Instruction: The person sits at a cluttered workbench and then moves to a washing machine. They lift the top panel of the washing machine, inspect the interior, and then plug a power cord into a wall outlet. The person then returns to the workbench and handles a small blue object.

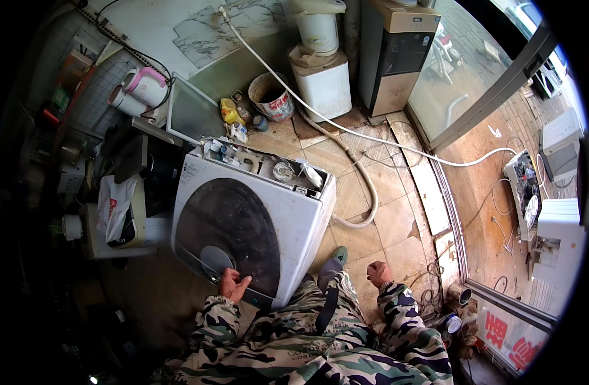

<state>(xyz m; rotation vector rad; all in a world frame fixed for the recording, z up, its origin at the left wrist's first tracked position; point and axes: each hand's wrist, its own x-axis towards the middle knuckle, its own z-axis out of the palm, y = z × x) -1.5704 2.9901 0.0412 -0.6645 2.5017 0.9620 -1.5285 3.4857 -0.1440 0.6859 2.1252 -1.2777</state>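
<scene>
Onto tiled floor [391,215], exposed parts [283,171] could be spilled if washing machine [243,224] is jolted; right hand [379,274] is fisted, left hand [234,287] unclear in grip.

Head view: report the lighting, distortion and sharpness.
Head view: daylight brightens the right side, while the far left sinks into shadow; head view: toward the top, the dispenser leans outward; head view: the washer and left hand look fairly sharp.
</scene>
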